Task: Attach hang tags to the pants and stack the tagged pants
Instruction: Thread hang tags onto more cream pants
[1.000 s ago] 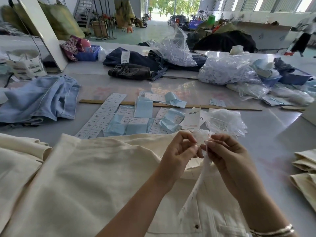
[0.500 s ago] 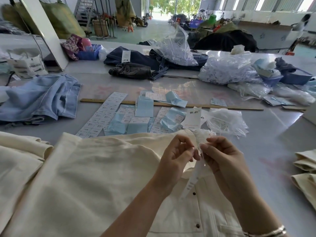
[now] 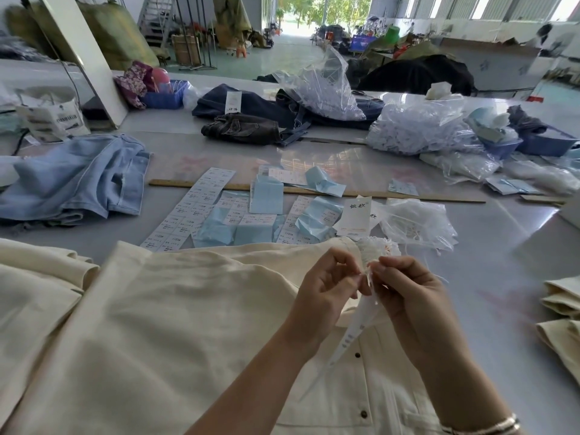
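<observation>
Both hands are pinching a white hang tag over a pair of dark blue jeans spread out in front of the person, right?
Not quite. In the head view the left hand and right hand do pinch the white hang tag, but the pants under them are cream, not dark blue.

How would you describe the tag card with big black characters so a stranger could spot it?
Start at the long wooden ruler crossing the grey table. Just nearer than it, right of the blue papers, lies a white tag card. It alone bears large black characters.

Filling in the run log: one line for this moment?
left hand: pinching tag string | right hand: pinching hang tag | cream pants: flat beneath
</observation>
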`<state>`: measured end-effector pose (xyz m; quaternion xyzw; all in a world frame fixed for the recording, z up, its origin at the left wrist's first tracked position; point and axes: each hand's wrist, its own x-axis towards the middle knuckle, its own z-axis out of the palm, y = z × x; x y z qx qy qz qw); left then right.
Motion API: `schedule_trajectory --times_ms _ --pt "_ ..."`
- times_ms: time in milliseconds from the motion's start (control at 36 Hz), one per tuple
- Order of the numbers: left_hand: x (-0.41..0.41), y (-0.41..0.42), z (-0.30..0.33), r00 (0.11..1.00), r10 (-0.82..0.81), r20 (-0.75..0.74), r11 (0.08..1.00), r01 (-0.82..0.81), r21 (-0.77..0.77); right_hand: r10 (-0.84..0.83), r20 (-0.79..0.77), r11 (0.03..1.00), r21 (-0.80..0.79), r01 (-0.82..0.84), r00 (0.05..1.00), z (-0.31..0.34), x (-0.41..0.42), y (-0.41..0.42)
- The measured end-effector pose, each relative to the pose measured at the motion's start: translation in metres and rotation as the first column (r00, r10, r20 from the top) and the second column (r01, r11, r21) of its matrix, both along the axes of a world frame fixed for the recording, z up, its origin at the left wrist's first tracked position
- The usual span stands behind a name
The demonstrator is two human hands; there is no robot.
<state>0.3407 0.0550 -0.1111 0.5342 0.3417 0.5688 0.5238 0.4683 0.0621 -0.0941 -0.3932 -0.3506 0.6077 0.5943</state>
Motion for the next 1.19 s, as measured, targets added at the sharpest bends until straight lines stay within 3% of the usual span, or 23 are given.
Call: schedule_trajectory --times_ms 361,667,806,889,944,972,1028,1083,1111,1139,1194 --pt "0.001 0.002 -0.003 1.0 0.008 -0.007 1.0 -0.008 -0.005 0.034 0.059 0.997 0.065 -0.038 0.998 0.002 0.0 -0.003" --pt "0.004 0.003 -0.014 0.999 0.022 0.028 0.993 -0.018 -0.115 -0.028 0.354 0.975 0.214 -0.052 0.935 -0.004 0.0 -0.003" --pt "0.012 0.006 -0.021 0.999 0.026 -0.04 0.984 -0.033 -0.177 -0.204 0.532 0.961 0.267 0.066 0.822 -0.021 0.0 -0.001" --pt "-0.001 0.009 -0.031 0.977 0.121 -0.177 0.971 -0.153 -0.183 -0.363 0.46 0.926 0.275 0.258 0.81 -0.027 0.012 0.004" --pt "-0.031 0.01 -0.04 0.883 0.289 -0.37 0.938 -0.338 -0.073 -0.446 0.372 0.893 0.247 0.376 0.814 -0.026 0.024 0.007" --pt "-0.053 0.009 -0.046 0.789 0.375 -0.487 0.904 -0.428 0.002 -0.478 0.352 0.877 0.248 0.412 0.805 -0.025 0.029 0.008" --pt "-0.105 0.004 -0.057 0.498 0.45 -0.742 0.812 -0.574 0.107 -0.512 0.362 0.858 0.264 0.442 0.779 -0.023 0.037 0.01" --pt "-0.161 -0.009 -0.064 0.206 0.372 -0.905 0.687 -0.717 0.119 -0.498 0.411 0.865 0.289 0.41 0.763 -0.022 0.035 0.01" --pt "-0.188 -0.019 -0.065 0.115 0.301 -0.947 0.62 -0.778 0.103 -0.478 0.44 0.876 0.307 0.373 0.76 -0.022 0.029 0.01" --pt "-0.213 -0.031 -0.065 0.065 0.238 -0.969 0.565 -0.821 0.084 -0.453 0.475 0.887 0.325 0.328 0.754 -0.022 0.02 0.009" --pt "-0.25 -0.051 -0.063 0.089 0.181 -0.979 0.51 -0.86 0.016 -0.406 0.555 0.903 0.367 0.225 0.726 -0.023 -0.001 0.005"
